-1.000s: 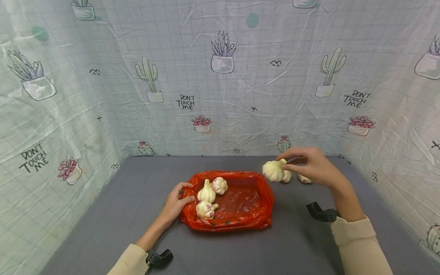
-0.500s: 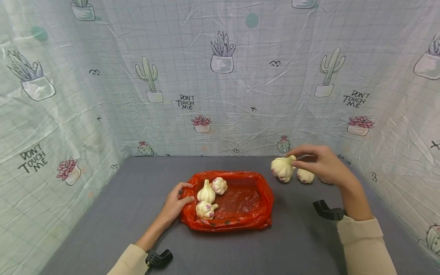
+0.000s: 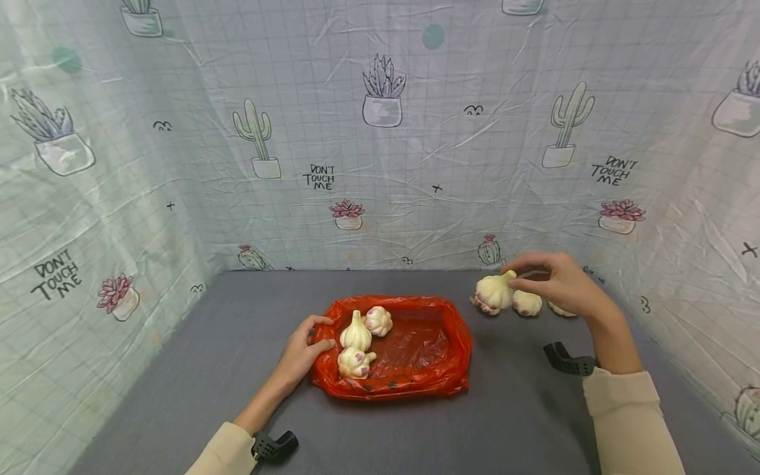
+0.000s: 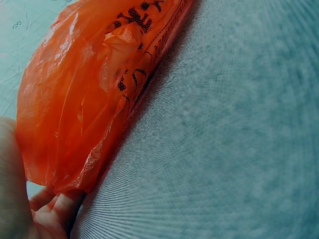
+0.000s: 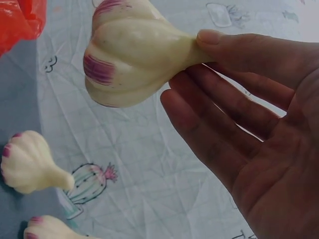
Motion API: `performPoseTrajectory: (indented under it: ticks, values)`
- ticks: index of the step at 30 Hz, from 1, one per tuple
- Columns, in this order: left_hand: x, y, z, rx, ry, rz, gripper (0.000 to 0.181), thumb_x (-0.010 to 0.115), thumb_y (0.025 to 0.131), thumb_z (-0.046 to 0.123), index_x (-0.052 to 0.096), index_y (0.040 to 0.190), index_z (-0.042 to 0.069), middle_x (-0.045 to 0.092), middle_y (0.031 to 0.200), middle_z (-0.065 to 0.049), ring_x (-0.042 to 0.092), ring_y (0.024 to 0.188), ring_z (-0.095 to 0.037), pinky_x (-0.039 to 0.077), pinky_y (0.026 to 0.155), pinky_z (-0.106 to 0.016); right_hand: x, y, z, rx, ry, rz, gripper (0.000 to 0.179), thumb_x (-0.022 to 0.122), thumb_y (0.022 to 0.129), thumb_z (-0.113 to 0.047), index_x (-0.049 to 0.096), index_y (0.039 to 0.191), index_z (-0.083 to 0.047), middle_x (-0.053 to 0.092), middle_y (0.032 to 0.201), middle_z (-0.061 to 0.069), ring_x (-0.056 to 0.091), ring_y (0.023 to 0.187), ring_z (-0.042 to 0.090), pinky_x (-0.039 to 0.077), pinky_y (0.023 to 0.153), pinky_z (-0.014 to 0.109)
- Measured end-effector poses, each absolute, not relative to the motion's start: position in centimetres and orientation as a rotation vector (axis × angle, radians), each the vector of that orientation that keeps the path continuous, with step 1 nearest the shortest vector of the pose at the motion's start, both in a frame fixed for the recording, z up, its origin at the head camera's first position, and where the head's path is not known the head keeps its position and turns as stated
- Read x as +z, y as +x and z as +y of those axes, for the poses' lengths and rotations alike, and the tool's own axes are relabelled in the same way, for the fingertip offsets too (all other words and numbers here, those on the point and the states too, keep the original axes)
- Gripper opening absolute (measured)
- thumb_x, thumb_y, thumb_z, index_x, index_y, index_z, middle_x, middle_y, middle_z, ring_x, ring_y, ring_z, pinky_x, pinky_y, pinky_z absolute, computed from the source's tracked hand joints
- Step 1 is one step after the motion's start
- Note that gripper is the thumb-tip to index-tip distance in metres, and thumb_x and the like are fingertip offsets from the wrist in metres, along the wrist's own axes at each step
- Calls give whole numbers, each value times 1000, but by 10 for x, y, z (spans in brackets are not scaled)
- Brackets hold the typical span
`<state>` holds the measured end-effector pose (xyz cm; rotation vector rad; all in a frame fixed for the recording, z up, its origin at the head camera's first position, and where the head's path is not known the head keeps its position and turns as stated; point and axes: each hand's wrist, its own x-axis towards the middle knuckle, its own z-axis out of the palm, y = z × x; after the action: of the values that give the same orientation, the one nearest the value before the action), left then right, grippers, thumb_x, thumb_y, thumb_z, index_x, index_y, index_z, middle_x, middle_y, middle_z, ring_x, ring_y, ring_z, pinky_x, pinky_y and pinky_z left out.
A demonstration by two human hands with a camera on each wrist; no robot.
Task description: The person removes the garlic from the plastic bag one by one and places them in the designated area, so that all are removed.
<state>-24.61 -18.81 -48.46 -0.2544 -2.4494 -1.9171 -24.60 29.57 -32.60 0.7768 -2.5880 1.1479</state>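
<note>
Head view: the right hand (image 3: 561,284) partly covers the rightmost garlic bulb (image 3: 560,309). Right wrist view: the top edge crops the held bulb (image 5: 129,57); the bottom edge crops the lowest bulb (image 5: 47,229). Left wrist view: the frame edges crop the left hand (image 4: 47,216) and red plastic bag (image 4: 70,94); the bag's print is illegible.

Seen from our head, our left hand (image 3: 304,346) sits at seven o'clock, thumb and fingers parted in a grip; our left forearm (image 3: 267,396) slants towards one. Our right hand (image 3: 552,284), raised between three and four o'clock, pinches with fingertips towards ten; our right forearm (image 3: 614,340) slants towards eleven.
</note>
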Motion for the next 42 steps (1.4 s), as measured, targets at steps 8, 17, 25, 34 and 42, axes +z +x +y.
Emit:
performPoseTrajectory:
  ticks: [8, 17, 25, 34, 42]
  values:
    - [-485, -246, -188, -1921, -246, -2448, 39, 70, 93, 8, 60, 131, 9, 65, 121, -26, 71, 83, -18, 62, 64, -34, -332, -252, 303, 1156, 710, -2676, 23, 73, 96, -16, 76, 118, -10, 75, 117, 12, 66, 100, -4, 57, 86, 20]
    - [-486, -245, -188, -1919, -247, -2447, 40, 71, 93, 8, 60, 131, 9, 66, 120, -26, 71, 83, -18, 62, 65, -34, -342, -260, 308, 1206, 743, -2710, 21, 74, 95, -14, 77, 115, -7, 76, 113, 14, 66, 101, -4, 58, 84, 23]
    - [-486, -246, -188, -1908, -245, -2443, 39, 70, 93, 7, 60, 130, 9, 67, 116, -25, 71, 82, -17, 62, 65, -33, -351, -267, 311, 1189, 739, -2775, 20, 74, 95, -14, 78, 113, -7, 76, 110, 13, 67, 96, 0, 58, 80, 26]
    - [-486, -246, -188, -1902, -231, -2439, 38, 70, 92, 6, 61, 129, 9, 67, 114, -24, 71, 81, -18, 62, 65, -34, -360, -273, 313, 1299, 727, -2847, 22, 77, 92, -13, 77, 111, -3, 75, 111, 16, 67, 92, 7, 57, 74, 29]
    - [-485, -245, -188, -1911, -225, -2441, 38, 70, 92, 6, 61, 129, 10, 68, 114, -24, 71, 80, -17, 62, 64, -33, -369, -280, 317, 1386, 762, -2861, 21, 74, 91, -7, 75, 110, 3, 74, 107, 17, 66, 81, 7, 58, 69, 29]
